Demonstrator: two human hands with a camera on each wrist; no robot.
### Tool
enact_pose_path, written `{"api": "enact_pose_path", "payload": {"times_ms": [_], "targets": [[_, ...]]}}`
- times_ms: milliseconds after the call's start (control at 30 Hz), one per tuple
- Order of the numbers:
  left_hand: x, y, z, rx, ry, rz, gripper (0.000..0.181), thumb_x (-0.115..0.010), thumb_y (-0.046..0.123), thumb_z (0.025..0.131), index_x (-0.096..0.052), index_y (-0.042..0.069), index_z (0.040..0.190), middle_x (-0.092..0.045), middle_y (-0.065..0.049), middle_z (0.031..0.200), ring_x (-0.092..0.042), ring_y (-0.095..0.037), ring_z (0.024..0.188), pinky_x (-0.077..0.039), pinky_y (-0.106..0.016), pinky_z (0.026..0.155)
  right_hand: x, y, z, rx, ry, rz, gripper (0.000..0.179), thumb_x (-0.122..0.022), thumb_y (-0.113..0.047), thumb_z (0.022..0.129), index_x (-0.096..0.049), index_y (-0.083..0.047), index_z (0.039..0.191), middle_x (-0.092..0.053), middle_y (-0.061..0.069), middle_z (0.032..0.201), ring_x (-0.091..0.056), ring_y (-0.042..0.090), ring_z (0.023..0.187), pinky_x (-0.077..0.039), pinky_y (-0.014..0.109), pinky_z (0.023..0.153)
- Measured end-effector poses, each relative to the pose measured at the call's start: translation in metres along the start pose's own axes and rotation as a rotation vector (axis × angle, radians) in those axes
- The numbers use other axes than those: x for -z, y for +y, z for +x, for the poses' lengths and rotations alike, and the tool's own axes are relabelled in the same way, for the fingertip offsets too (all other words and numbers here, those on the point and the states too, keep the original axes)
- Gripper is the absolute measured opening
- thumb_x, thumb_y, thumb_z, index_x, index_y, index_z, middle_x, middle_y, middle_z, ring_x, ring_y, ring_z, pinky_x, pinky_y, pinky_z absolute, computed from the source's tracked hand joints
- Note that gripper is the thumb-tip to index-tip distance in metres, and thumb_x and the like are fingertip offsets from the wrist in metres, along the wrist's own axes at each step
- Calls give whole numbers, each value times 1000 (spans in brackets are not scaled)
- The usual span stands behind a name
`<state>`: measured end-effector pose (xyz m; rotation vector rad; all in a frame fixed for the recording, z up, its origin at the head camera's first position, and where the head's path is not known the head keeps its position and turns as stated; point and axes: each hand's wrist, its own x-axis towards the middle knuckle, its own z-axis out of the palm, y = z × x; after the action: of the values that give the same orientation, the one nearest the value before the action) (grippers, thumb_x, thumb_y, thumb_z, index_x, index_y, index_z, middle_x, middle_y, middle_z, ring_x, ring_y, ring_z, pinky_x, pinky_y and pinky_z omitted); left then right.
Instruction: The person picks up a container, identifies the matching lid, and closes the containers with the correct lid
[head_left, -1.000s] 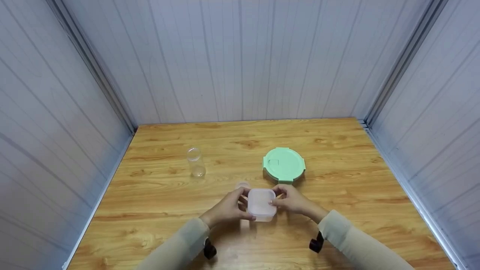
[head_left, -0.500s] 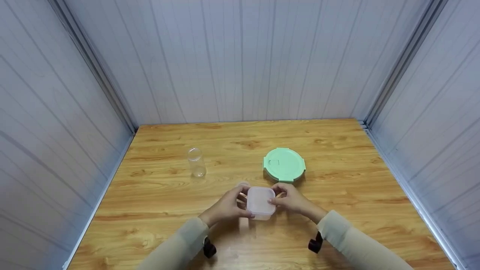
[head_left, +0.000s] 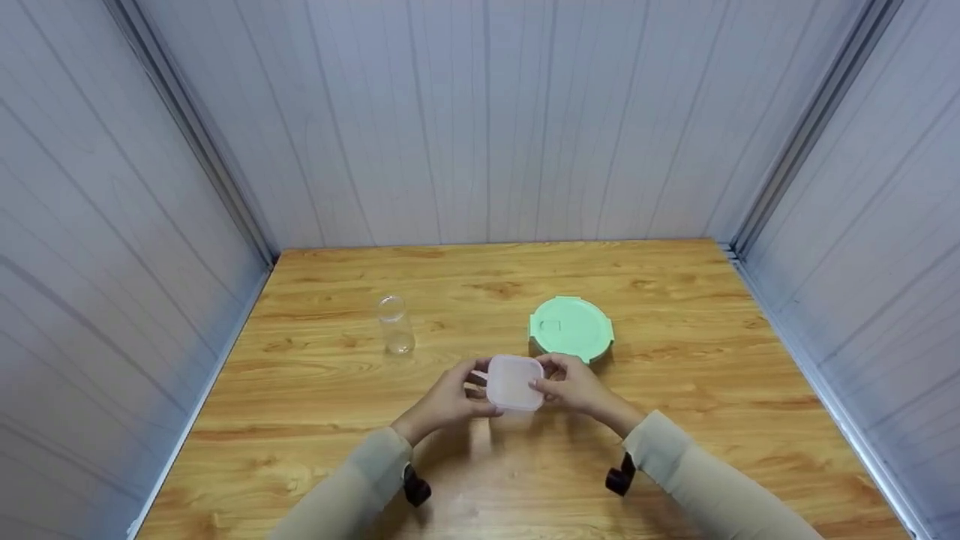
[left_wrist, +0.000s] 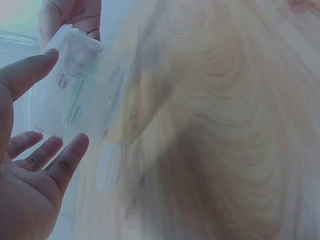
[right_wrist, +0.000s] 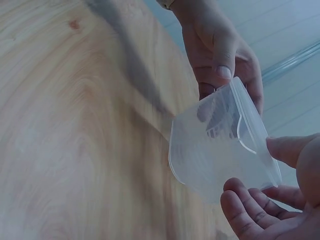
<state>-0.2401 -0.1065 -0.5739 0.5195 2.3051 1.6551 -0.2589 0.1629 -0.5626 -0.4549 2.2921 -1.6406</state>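
A small translucent square food container point(head_left: 514, 382) with its lid on is held up over the table between both hands. My left hand point(head_left: 452, 397) grips its left side, thumb at the lid's near edge and the other fingers spread around the far side. On the opposite side my right hand point(head_left: 574, 386) pinches the edge, its thumb on the lid point(right_wrist: 257, 135) and the fingers curled beneath. Seen from the right wrist, the container point(right_wrist: 210, 145) is tilted and its clear walls show the left hand's fingers through them.
A round container with a light green clip lid point(head_left: 571, 328) stands just beyond the right hand. Farther left, an upright clear cylindrical jar point(head_left: 396, 326) stands on the wooden table point(head_left: 315, 420). White panel walls point(head_left: 480, 135) rise along the table's back and sides.
Both hands have carried the container a little away from the body and slightly left. A small clear round thing seen behind the left fingers earlier is now hidden.
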Motion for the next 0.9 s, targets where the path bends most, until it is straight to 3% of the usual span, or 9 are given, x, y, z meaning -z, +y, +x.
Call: {"api": "enact_pose_path", "payload": {"times_ms": [267, 533, 900], "targets": [[8, 8, 5, 6, 33, -61, 76, -88, 3, 87, -51, -4, 153, -58, -22, 145, -68, -32, 120, -61, -45, 105, 1, -9, 10, 38, 7, 5, 43, -69, -4, 103, -59, 18, 139, -71, 22, 115, -66, 10, 88, -62, 28, 74], [14, 15, 10, 34, 87, -102, 75, -87, 6, 89, -51, -2, 154, -60, -25, 143, -68, -39, 123, -61, -47, 105, 1, -21, 20, 34, 49, 9, 42, -64, -4, 106, -58, 14, 143, -63, 11, 107, -64, 12, 84, -64, 30, 74], [17, 14, 20, -53, 192, -121, 74, -84, 3, 89, -49, -7, 154, -56, -27, 152, -59, -46, 137, -55, -52, 114, -3, -30, 34, 44, 206, 48, 39, -66, 1, 103, -60, 17, 138, -65, 16, 107, -63, 11, 81, -61, 24, 73]]}}
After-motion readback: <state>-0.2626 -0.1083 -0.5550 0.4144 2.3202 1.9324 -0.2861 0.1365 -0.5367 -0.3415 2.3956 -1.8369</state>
